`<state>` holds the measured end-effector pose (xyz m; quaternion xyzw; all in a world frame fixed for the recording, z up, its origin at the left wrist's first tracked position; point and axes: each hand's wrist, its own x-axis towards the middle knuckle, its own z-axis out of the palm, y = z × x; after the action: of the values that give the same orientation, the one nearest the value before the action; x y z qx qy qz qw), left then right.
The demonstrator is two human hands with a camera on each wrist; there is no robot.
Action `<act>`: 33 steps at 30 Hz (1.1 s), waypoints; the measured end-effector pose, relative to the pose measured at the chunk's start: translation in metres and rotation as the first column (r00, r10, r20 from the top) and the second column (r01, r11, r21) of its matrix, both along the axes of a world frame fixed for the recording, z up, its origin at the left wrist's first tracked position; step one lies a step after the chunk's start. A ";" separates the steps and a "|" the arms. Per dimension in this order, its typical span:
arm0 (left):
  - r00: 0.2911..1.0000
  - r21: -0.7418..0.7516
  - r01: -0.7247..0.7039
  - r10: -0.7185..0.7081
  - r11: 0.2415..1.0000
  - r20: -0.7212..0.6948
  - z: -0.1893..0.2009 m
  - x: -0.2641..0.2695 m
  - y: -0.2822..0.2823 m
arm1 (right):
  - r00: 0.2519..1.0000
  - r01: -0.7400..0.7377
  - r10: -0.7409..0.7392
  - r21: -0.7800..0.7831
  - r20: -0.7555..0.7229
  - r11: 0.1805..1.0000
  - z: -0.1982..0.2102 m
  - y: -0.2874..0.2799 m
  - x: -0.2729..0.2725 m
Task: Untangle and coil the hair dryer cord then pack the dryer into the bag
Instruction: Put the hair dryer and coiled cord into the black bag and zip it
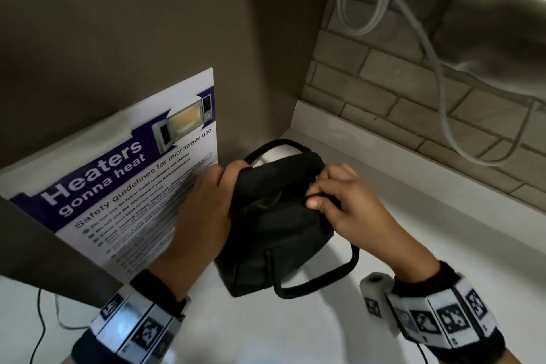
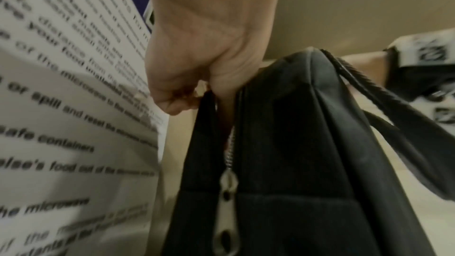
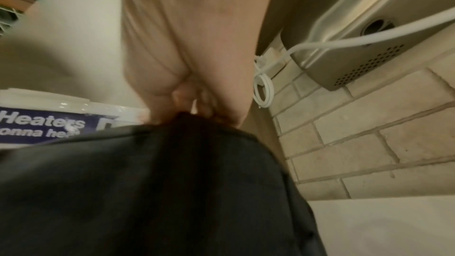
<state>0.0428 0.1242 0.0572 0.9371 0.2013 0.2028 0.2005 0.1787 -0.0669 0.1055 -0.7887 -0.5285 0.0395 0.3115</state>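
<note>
A black fabric bag (image 1: 274, 233) with two loop handles stands on the white counter (image 1: 413, 230) in the corner. My left hand (image 1: 206, 204) grips the bag's top left edge, fingers curled into the fabric (image 2: 177, 92). My right hand (image 1: 334, 198) pinches the top right edge of the bag (image 3: 192, 108). A silver zipper pull (image 2: 227, 182) hangs down the bag's side. The bag's mouth looks pulled together at the top. The hair dryer and its cord are hidden, and I cannot tell whether they are inside.
A laminated microwave safety poster (image 1: 127, 180) leans against the brown wall to the left, close behind my left hand. A white cable (image 1: 437, 62) loops down the tiled back wall from a steel appliance (image 1: 502, 9) at upper right. A thin dark wire (image 1: 41, 325) lies at the lower left.
</note>
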 end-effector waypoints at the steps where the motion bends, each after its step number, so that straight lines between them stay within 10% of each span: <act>1: 1.000 -0.015 -0.018 0.018 1.000 0.016 0.001 0.002 0.000 | 0.999 0.042 -0.042 0.058 -0.009 0.997 -0.001 -0.003 -0.005; 9: 0.990 -0.141 -0.029 0.048 0.990 0.136 0.007 0.009 -0.002 | 0.982 0.142 -0.131 0.073 -0.134 0.987 -0.010 -0.015 -0.031; 21: 0.968 -0.349 -0.040 0.123 0.936 0.220 -0.001 -0.004 -0.016 | 0.894 0.335 -0.319 0.002 0.315 0.942 -0.009 0.029 -0.040; 33: 0.901 -0.733 -0.358 0.006 0.579 -0.434 -0.018 -0.016 0.015 | 0.881 0.369 -0.395 0.146 0.260 0.918 -0.013 0.032 -0.041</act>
<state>0.0266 0.1390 0.0388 0.7410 0.4029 -0.0773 0.5316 0.1378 -0.0346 0.0926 -0.8596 -0.4029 -0.1607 0.2701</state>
